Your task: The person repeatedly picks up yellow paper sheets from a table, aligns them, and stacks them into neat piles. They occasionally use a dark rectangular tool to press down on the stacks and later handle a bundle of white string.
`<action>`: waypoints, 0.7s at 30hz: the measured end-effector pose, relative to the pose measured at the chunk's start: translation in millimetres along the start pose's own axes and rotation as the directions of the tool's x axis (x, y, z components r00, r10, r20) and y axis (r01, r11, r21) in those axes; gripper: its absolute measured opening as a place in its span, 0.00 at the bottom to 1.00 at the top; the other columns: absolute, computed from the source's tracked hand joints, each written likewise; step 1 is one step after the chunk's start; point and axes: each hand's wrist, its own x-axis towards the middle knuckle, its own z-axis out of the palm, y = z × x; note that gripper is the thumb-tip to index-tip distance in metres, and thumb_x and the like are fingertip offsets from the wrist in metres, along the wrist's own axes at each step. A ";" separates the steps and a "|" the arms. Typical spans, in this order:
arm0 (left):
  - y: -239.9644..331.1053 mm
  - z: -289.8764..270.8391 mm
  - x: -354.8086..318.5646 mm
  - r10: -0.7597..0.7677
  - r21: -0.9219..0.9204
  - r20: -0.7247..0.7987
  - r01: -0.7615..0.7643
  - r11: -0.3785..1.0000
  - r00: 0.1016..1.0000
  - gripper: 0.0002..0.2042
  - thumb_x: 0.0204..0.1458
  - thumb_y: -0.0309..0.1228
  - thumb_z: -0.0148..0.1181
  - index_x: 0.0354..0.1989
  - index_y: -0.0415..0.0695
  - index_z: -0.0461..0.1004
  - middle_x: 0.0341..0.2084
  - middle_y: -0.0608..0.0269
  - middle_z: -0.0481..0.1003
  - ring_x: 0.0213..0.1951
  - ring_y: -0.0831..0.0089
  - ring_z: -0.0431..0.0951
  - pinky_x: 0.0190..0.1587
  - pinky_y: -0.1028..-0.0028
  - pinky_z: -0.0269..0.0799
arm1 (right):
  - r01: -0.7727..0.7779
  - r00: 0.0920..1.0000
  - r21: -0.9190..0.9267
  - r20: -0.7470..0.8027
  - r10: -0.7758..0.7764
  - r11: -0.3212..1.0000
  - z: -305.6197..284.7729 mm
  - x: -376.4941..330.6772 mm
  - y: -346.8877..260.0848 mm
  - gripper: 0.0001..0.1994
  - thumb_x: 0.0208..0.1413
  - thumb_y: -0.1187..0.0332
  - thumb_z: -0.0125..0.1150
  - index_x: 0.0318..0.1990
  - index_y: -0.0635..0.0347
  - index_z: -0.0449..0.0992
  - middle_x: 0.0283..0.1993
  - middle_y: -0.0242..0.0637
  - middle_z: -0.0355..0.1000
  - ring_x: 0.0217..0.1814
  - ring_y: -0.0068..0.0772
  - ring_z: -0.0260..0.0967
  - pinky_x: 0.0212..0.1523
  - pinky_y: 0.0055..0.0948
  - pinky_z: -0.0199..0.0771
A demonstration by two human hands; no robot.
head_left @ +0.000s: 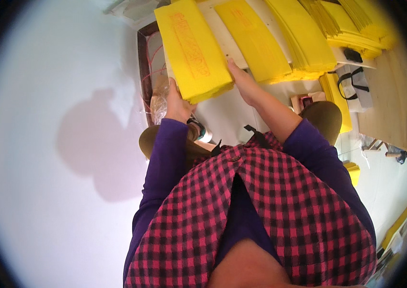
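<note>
A thick stack of long yellow sheets (191, 53) with red print on top lies lengthwise away from me; whether they are paper or cloth I cannot tell. My left hand (178, 104) holds its near left corner, the thumb up along the side. Against the right edge, near the front end, my right hand (242, 82) presses with its fingers, partly hidden by the stack. Between them, the two hands hold the stack at its sides. To its right, a second yellow stack (253, 43) with fainter red print lies on a pale board (209, 10).
More yellow stacks (301, 41) line the board to the right. A white bag (358, 91) with black handles hangs near a wooden panel (390, 103). At left are a white wall (45, 72) and a dark frame (143, 62) with red cords. Clear plastic (158, 108) sits below the stack.
</note>
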 end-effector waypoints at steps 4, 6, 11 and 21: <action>0.3 -22.1 4.1 0.288 0.206 -0.198 -0.248 0.947 0.937 0.29 0.59 0.57 0.38 0.54 0.43 0.65 0.53 0.57 0.68 0.52 0.63 0.66 0.54 0.57 0.60 | 0.011 0.995 0.007 -0.099 -0.010 1.000 -10.9 -4.4 -18.7 0.37 0.64 0.43 0.33 0.68 0.67 0.47 0.72 0.42 0.45 0.74 0.33 0.40 0.70 0.31 0.36; 3.5 -23.2 4.3 0.480 0.287 -0.099 -0.437 0.852 0.872 0.31 0.61 0.55 0.38 0.58 0.38 0.60 0.56 0.56 0.64 0.54 0.66 0.65 0.54 0.63 0.62 | 0.018 0.998 0.011 -0.065 -0.017 1.000 -11.3 -2.9 -25.0 0.37 0.64 0.43 0.33 0.68 0.68 0.43 0.73 0.44 0.40 0.75 0.34 0.36 0.71 0.30 0.34; -5.8 5.4 -10.6 0.431 0.141 0.168 -0.454 0.880 0.887 0.29 0.64 0.50 0.34 0.65 0.40 0.53 0.60 0.58 0.61 0.61 0.69 0.61 0.61 0.70 0.55 | 0.095 0.995 -0.085 -0.012 -0.097 0.992 8.8 2.8 -18.6 0.38 0.63 0.42 0.33 0.68 0.68 0.43 0.73 0.47 0.38 0.75 0.37 0.35 0.70 0.30 0.36; 32.8 14.1 -14.0 0.470 0.249 0.125 -0.486 0.838 0.874 0.29 0.64 0.48 0.34 0.67 0.40 0.48 0.62 0.58 0.57 0.62 0.69 0.58 0.62 0.72 0.54 | 0.202 0.977 -0.205 -0.032 -0.213 0.958 -13.1 27.6 -43.5 0.38 0.63 0.42 0.32 0.68 0.66 0.43 0.73 0.46 0.37 0.76 0.37 0.32 0.71 0.34 0.34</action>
